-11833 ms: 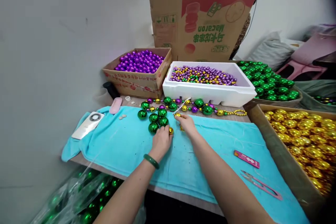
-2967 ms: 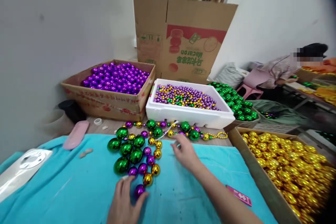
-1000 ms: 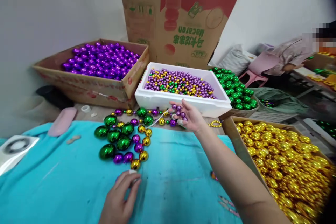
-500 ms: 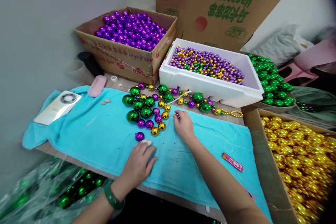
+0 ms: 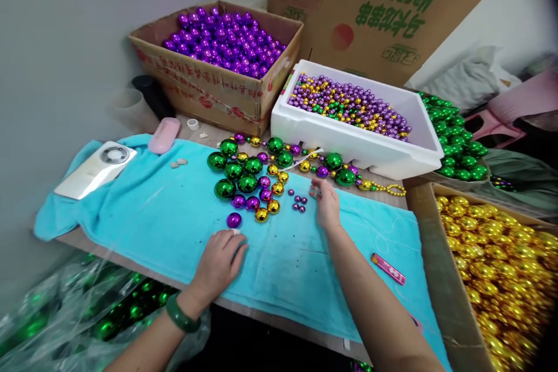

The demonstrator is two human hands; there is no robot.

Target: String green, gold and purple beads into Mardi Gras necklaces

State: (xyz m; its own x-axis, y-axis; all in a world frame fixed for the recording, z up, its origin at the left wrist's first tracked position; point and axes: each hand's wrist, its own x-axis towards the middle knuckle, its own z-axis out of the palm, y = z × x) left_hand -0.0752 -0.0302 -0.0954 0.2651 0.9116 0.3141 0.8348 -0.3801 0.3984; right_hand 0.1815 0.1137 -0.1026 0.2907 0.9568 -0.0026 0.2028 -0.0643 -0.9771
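My left hand (image 5: pixel 220 264), with a green bangle (image 5: pixel 182 314) at its wrist, rests palm down on the turquoise towel (image 5: pixel 165 215), fingers stretched out and thumb apart. Something white (image 5: pixel 235 232) shows at its fingertips; I cannot tell whether it is worn. Just beyond lies a single large purple bead (image 5: pixel 234 220). My right hand (image 5: pixel 326 204) is open, fingers loosely bent, beside several small purple beads (image 5: pixel 299 200) on the towel. Between and beyond the hands sit large green beads (image 5: pixel 247 182), purple beads (image 5: pixel 251 203) and gold beads (image 5: pixel 273 206) in a cluster.
A strung bead garland (image 5: pixel 333 161) lies along the back, before a white foam box (image 5: pixel 357 151) of small beads. Cardboard boxes hold purple balls (image 5: pixel 226 40) and gold balls (image 5: pixel 497 267). A phone (image 5: pixel 96 171), a pink case (image 5: pixel 164 135) and a pink packet (image 5: pixel 387 268) lie on the towel.
My right hand has opened and moved right, leaving several small purple beads on the towel. My left hand has shifted slightly left. The view has moved a little.
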